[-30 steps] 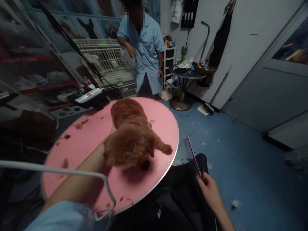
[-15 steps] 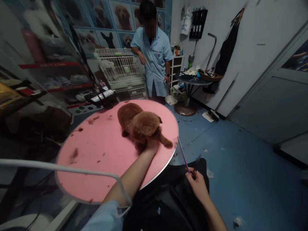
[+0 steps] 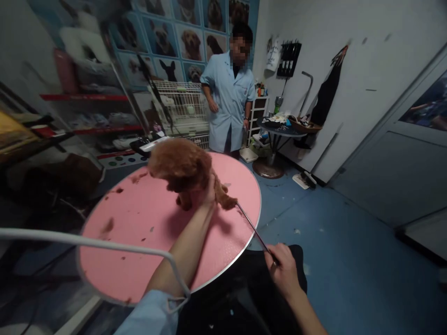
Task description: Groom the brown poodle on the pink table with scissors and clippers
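Note:
A brown curly-coated dog (image 3: 178, 163) stands on a round pink grooming table (image 3: 146, 251), its head turned left. My left hand (image 3: 209, 190) is closed around the upper part of one foreleg (image 3: 225, 199), which reaches out to the right; most of the fingers are hidden behind the leg. In my right hand (image 3: 283, 267), off the table's near right edge, is the handle of a metal grooming comb (image 3: 248, 219). The comb's tip meets the paw end of that leg, teeth facing down towards the tabletop.
A white bent bar (image 3: 87, 242) crosses above the table at left. Loose hair tufts (image 3: 106, 225) lie on the pink top. Behind the table stand a person in a light blue coat (image 3: 226, 102) and a wire cage (image 3: 181, 104). A small dark table (image 3: 284, 130) stands further right.
The dog's head has swung left, and its body has shifted. My left hand has moved slightly left and up with the leg. The comb has moved left to the paw.

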Motion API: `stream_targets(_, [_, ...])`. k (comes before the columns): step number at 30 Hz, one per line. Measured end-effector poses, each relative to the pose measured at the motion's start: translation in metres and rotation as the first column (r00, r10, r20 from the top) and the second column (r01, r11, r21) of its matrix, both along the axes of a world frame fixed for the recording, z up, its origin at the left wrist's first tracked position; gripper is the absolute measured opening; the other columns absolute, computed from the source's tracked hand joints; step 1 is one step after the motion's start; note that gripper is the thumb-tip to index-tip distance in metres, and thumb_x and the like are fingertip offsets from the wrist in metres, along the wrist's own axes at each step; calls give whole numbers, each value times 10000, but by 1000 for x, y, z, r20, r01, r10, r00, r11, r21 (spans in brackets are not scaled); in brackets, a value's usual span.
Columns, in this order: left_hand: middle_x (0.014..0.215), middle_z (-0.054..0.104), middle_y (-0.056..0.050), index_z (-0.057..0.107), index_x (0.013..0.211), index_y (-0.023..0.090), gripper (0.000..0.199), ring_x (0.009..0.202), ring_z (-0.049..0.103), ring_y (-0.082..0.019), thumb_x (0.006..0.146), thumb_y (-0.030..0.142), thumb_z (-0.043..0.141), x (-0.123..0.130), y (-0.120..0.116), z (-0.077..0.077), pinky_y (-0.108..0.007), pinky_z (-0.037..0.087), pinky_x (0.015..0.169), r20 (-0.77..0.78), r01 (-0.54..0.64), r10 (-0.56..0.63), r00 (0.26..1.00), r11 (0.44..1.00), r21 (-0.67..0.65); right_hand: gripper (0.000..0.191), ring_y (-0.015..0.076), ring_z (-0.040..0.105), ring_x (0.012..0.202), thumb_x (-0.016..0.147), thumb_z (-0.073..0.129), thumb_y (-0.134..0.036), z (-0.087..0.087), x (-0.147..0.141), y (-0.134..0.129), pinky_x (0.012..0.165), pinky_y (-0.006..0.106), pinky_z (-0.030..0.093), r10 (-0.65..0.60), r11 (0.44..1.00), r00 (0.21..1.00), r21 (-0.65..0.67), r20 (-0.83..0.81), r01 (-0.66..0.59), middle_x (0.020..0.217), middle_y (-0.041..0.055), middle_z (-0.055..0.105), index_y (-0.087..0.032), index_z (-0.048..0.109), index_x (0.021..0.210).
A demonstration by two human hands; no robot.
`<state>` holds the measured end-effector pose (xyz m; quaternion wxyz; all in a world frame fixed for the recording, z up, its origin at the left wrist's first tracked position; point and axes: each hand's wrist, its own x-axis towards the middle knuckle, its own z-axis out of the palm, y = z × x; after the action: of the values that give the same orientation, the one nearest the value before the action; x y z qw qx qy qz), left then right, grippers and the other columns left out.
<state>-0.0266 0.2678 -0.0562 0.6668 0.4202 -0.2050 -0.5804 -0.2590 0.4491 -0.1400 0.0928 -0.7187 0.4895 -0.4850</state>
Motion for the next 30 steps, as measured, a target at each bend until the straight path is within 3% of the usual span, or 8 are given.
stream_targets(4, [410,341,79,399,537,180,486,320,283,-25,716,512,706,15,28,3,-148,204,307,-95,145,-149,984,988,-50,189,121,499,627,864,548,-121,32,-8,-28,743,306,394,68,927,948,-333,-310,-175,669,0,576,-178,682,984])
stream_targets(14, [426,292,85,378,543,183,499,327,226,-24,747,517,688,33,56,1,-157,147,308,-149,381,-381,913,924,-26,286,116,463,629,900,460,-102,93,-6,-53,786,329,317,42,874,689,-307,-724,-376,685,6,589,-234,698,988])
stream_targets(17, [426,316,82,383,541,178,501,330,236,-18,709,490,736,33,57,4,-167,146,320,-163,369,-368,916,929,-23,266,128,468,648,893,478,-105,105,-6,-56,754,329,303,-67,860,689,-392,-722,-327,699,18,599,-223,692,997])
stream_targets(20, [417,344,70,406,544,171,481,322,254,-22,731,488,715,32,59,8,-166,143,320,-140,373,-367,920,927,23,255,128,471,654,901,489,-140,111,-5,-57,772,326,309,42,848,659,-323,-751,-421,714,10,609,-247,675,1039])
stream_targets(22, [405,334,67,412,540,171,479,311,249,-26,790,510,642,31,59,12,-162,138,315,-132,434,-423,897,899,69,259,124,472,644,914,465,-153,109,-3,-59,788,325,314,104,868,640,-245,-761,-433,707,3,613,-257,675,1025])
stream_targets(25, [388,290,76,361,516,187,509,295,215,-27,824,522,587,28,57,19,-162,120,307,-141,507,-492,859,857,95,226,135,497,651,912,455,-176,90,10,-54,759,326,328,-18,948,810,-268,-586,-174,709,22,623,-206,677,941])
stream_targets(28, [373,285,78,340,507,192,512,293,211,-30,814,506,603,23,56,28,-162,131,304,-99,475,-466,879,875,91,198,162,520,664,906,450,-222,53,37,-24,663,299,365,-146,979,969,-173,-199,112,716,37,615,-179,641,876])
stream_targets(30, [376,331,70,383,519,182,467,304,256,-37,805,463,622,20,57,32,-159,190,308,-64,370,-366,928,926,71,176,165,546,686,905,461,-225,23,61,2,644,283,391,-95,995,993,8,-76,95,766,38,631,-194,634,894])
